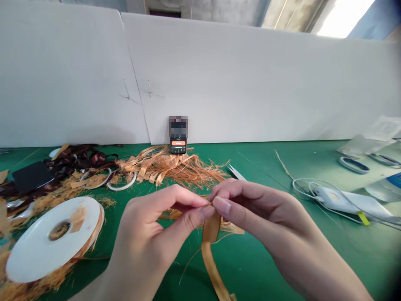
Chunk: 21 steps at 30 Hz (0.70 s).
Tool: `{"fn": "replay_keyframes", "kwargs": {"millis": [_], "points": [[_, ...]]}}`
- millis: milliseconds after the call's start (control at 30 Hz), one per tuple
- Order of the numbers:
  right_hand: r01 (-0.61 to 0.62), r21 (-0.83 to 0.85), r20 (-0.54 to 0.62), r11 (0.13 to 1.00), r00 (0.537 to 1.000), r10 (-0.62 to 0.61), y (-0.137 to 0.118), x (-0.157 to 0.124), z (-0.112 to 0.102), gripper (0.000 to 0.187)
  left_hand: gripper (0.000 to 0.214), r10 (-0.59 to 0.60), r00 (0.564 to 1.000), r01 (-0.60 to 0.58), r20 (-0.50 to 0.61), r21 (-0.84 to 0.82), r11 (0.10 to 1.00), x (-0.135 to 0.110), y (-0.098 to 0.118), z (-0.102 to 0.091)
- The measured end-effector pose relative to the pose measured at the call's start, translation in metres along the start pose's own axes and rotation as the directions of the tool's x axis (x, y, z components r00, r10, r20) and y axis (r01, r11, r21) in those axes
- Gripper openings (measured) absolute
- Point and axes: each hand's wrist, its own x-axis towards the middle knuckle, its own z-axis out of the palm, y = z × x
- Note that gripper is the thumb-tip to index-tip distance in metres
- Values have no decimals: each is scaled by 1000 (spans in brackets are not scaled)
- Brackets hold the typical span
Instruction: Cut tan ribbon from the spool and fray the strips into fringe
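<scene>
At lower center of the frame, your left hand (pixel 147 236) and right hand (pixel 263 221) tightly pinch a tan ribbon (pixel 210 236).

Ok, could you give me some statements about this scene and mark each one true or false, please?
The left hand and the right hand pinch one tan ribbon at the fingertips: true.
The white ribbon spool stands upright on its edge: false, it lies on its side on the green mat.
A phone stands upright in front of the white board: true.
The white adapter lies left of the hands: false, it lies to their right.
Frayed orange ribbon fibres lie beyond the hands: true.
</scene>
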Motion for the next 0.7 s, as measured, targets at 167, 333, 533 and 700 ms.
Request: {"fn": "replay_keyframes", "kwargs": {"millis": [167, 333, 533, 700], "points": [[-22, 163, 46, 986, 999, 14, 2, 2, 2, 12, 11, -131, 990, 137, 50, -174, 975, -1, -1, -3], [-64, 221, 42, 973, 998, 56, 1, 3, 2, 15, 10, -299, 943, 332, 145, -376, 865, 4, 4, -2], [0, 191, -69, 982, 998, 13, 2, 4, 3, 13, 26, -528, 837, 539, 141, -373, 755, 8, 12, 1], [76, 74, -178, 994, 982, -62, 3, 3, 7, 20, 24, -546, 810, 586, 213, -315, 746, 10, 9, 3]]}}
